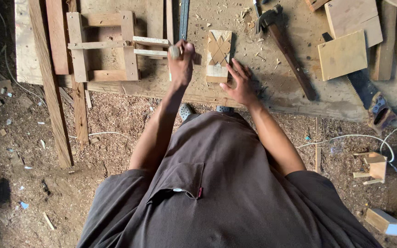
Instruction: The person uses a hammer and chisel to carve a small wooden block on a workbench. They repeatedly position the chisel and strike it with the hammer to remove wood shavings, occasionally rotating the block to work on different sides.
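Note:
A small wooden block (219, 55) with a carved star-like pattern lies on the workbench (272, 98). My left hand (181, 64) is just left of the block. It is closed around a small tool (174, 51) with a rounded pale handle end; its tip is hidden. My right hand (240, 85) rests on the bench at the block's lower right corner. Its fingers are spread and the fingertips touch or nearly touch the block.
A hammer (286, 50) lies right of the block. A handsaw (368, 94) and square boards (343, 55) are further right. A wooden frame (102, 46) is on the left and a metal ruler (184, 18) at the top. Sawdust, offcuts and a white cable (345, 138) cover the floor.

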